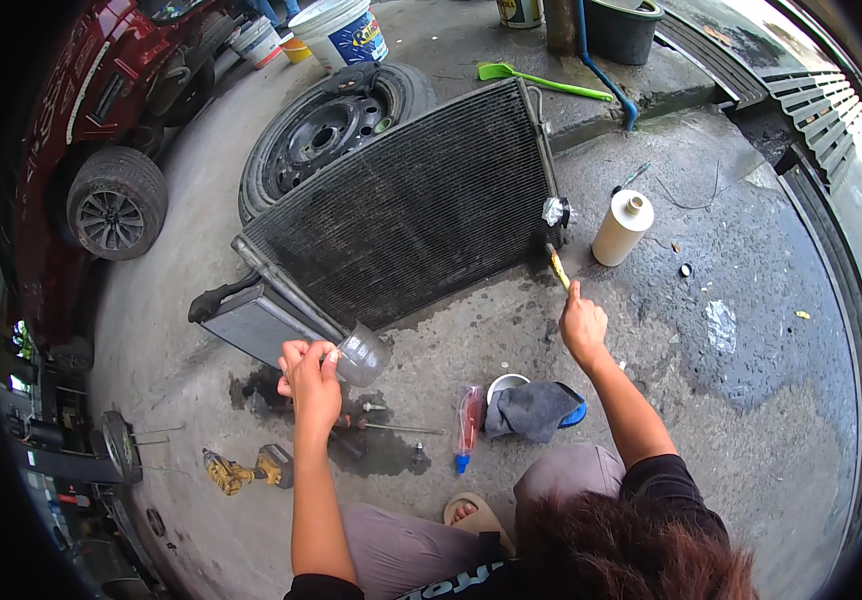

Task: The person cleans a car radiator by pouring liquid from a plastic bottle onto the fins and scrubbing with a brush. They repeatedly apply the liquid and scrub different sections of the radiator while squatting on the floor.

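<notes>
A dark car radiator (401,190) leans against a wheel lying on its side (336,130). Near the radiator's lower left corner, my left hand (311,378) pinches a clear plastic cup (365,358) by its rim side; the cup looks tilted. My right hand (584,326) is closed round a brush with a yellowish handle (560,272), its tip by the radiator's lower right corner. Just above the brush tip, a fitting wrapped in silvery foil or plastic (553,211) sticks out of the radiator's side. A cream bottle without a cap (623,230) stands right of the brush.
A smaller finned core (256,322) lies left of the radiator. Close to my knees are a yellow cordless drill (249,470), a screwdriver (401,428), a red-tinted squeeze bottle (468,425) and a grey cloth (533,410). Buckets (341,35) and a red car (101,90) stand farther back.
</notes>
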The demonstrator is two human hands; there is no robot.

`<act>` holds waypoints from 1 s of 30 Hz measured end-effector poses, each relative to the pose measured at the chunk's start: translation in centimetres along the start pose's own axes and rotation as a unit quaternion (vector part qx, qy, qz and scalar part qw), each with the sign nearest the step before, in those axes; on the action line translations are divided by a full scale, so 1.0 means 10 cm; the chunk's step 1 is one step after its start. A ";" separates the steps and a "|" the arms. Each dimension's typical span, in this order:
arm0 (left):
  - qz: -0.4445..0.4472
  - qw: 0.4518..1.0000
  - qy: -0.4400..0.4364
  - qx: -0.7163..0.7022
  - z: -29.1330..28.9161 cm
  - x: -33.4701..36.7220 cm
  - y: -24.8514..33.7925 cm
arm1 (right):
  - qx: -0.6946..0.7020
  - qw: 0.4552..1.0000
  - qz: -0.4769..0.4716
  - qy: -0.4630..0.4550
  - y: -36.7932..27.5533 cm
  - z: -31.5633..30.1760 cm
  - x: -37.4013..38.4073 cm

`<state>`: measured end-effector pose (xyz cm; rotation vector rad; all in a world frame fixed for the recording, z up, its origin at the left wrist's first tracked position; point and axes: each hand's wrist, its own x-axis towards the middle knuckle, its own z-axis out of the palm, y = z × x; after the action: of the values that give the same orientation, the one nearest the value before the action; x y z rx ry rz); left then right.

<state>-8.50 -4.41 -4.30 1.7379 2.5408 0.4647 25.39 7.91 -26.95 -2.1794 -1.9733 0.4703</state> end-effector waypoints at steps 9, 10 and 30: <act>0.023 1.000 0.006 -0.019 0.04 0.04 0.03 | 0.034 0.962 -0.075 0.260 -0.71 -1.08 0.68; 0.023 1.000 0.010 -0.019 0.02 0.02 0.02 | 0.044 0.964 -0.070 0.251 -0.65 -0.87 0.67; 0.002 0.999 0.016 -0.042 -0.08 0.05 -0.08 | 0.094 0.967 -0.038 0.235 -0.74 -1.01 0.69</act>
<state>-9.55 -4.34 -3.68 1.7219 2.5001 0.5961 22.38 16.44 -15.85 -1.8746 -1.6697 0.1049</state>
